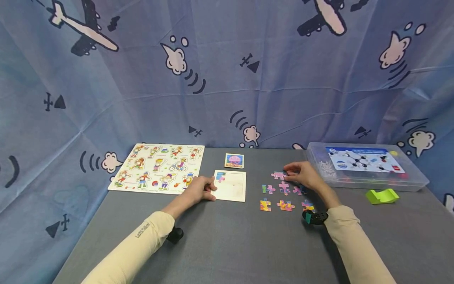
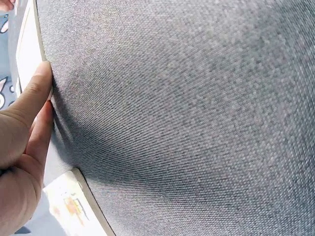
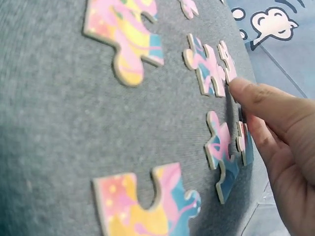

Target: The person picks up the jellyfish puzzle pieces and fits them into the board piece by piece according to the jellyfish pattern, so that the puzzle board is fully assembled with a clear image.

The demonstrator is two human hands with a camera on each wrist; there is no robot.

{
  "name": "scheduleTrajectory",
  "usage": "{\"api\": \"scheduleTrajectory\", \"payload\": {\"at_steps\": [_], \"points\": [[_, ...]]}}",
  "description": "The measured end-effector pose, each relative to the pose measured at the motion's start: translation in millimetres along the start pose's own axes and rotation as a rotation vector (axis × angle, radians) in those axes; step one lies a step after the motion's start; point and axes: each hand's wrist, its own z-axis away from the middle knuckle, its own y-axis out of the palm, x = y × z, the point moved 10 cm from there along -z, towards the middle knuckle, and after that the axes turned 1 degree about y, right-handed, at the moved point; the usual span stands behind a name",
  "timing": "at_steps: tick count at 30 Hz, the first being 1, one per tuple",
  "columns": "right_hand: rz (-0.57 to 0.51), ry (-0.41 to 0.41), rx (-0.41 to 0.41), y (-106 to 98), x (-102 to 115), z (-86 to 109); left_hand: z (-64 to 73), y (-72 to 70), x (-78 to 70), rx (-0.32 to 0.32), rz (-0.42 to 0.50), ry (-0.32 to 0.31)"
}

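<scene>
My left hand (image 1: 199,189) holds a square white puzzle tray (image 1: 230,193) by its lower left edge. In the left wrist view, thumb and fingers pinch the tray's rim (image 2: 37,37). One blue and pink puzzle piece (image 1: 220,176) lies in the tray's upper left corner. My right hand (image 1: 301,173) pinches the right end of a pink puzzle piece (image 1: 278,175), its thumb over that end in the right wrist view. Several colourful puzzle pieces (image 1: 285,205) lie in rows nearer to me. Another piece (image 3: 244,142) sits under the right fingers, hidden in the head view.
A small picture card (image 1: 234,161) lies behind the tray. To the left is a large board with figures of children (image 1: 161,165). At the right stand a clear plastic case (image 1: 369,165) and a bright green curved block (image 1: 382,196). A printed curtain (image 1: 227,86) hangs behind the grey table (image 1: 241,244).
</scene>
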Motion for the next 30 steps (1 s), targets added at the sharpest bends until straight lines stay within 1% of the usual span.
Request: {"api": "scheduleTrajectory", "payload": {"at_steps": [2,3,6,9,10,14,16,23,26,30], "points": [[0.029,0.001,0.007,1.0,0.6,-1.7,0.6,-1.1,-1.1,-0.011,0.016,0.021],[0.038,0.001,0.01,1.5,0.5,-2.6,-0.9,0.5,2.3,-0.024,0.022,0.066],[0.047,-0.002,0.014,2.6,1.3,-4.8,0.3,-2.0,-0.1,-0.038,0.029,0.093],[0.037,-0.009,0.015,3.5,1.6,-6.3,-0.2,-2.1,0.5,-0.038,0.019,0.087],[0.03,-0.014,0.016,3.6,2.1,-6.6,1.4,-4.4,-3.8,-0.031,0.011,0.053],[0.022,-0.032,0.0,3.2,2.8,-6.6,0.7,-2.9,-3.8,-0.023,-0.029,0.034],[0.009,-0.034,-0.011,2.4,2.8,-6.1,1.1,-2.7,-5.2,-0.02,-0.036,0.038],[-0.04,0.003,-0.031,0.9,1.3,-5.7,2.7,-2.5,-5.8,-0.02,-0.016,0.034],[-0.066,0.02,-0.015,2.4,0.4,-6.0,3.1,-2.6,-6.7,-0.022,-0.014,0.041],[-0.114,0.055,0.039,8.4,-2.0,-6.1,3.4,-1.7,-6.1,-0.026,-0.007,0.035]]}}
